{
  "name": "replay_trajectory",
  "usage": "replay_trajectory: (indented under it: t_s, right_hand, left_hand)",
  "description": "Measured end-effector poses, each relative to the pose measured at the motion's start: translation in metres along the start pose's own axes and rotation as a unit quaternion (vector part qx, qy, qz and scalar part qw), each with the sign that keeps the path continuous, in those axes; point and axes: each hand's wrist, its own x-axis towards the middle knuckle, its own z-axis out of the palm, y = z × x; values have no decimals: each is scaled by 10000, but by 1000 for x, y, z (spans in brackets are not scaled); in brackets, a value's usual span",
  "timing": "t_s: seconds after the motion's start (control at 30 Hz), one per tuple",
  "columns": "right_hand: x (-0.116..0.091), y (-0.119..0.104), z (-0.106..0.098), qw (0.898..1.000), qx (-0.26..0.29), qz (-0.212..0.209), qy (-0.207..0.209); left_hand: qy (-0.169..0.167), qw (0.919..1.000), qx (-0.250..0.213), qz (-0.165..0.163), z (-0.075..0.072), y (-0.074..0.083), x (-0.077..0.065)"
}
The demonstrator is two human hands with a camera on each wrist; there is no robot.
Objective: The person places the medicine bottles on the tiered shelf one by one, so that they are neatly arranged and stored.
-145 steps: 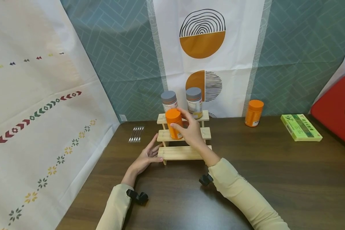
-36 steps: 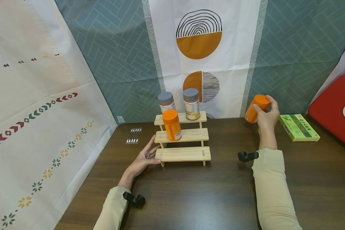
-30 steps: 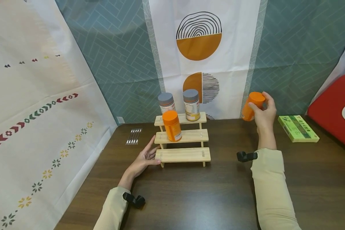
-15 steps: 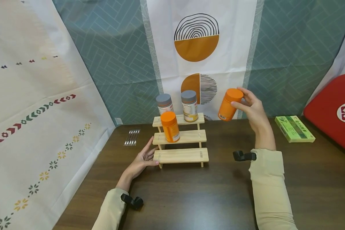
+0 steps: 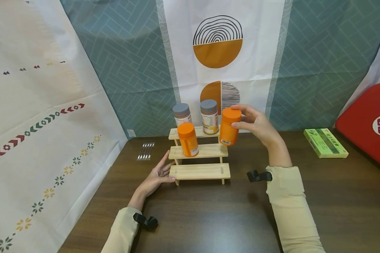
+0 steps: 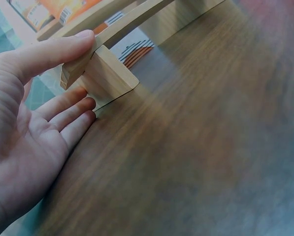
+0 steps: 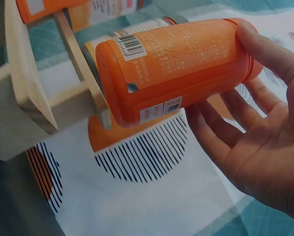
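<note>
My right hand [image 5: 259,125] grips an orange bottle [image 5: 229,127] by its cap end, thumb in front and fingers behind. In the right wrist view the bottle [image 7: 176,73] lies across the picture, its barcode label facing the camera. It overlaps the right end of the middle step of a three-step wooden stand [image 5: 199,171]. At the stand's left end my left hand [image 5: 158,174] rests with fingers extended. In the left wrist view its thumb [image 6: 63,51] touches the lowest step's edge, with fingertips by the wooden leg [image 6: 110,76]. Another orange bottle [image 5: 188,140] stands on the middle step.
Two grey-capped jars [image 5: 209,117] stand on the top step. A pack of cotton swabs [image 5: 145,151] lies left of the stand. To the right are a green box [image 5: 325,143] and a red case [image 5: 367,123] with a white emblem. A patterned cloth [image 5: 218,45] hangs behind.
My right hand has carried the orange bottle from the table's back right leftward to the stand's middle step. Earlier it placed the other orange bottle there. My left hand has stayed at the stand.
</note>
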Motion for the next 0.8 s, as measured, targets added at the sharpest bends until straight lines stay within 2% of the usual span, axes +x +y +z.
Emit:
replay_trajectory:
  t_s: [0.27, 0.53, 0.8]
  right_hand:
    - [6, 1, 19, 9995, -145, -95, -260]
    - [8, 1, 28, 9982, -241, -190, -516]
    - [14, 5, 36, 9974, -294, -7, -658]
  left_hand:
    - [2, 10000, -32, -76, 0, 2, 0]
    - [2, 10000, -36, -59, 0, 1, 0]
    - [40, 9999, 35, -89, -1, 0, 1]
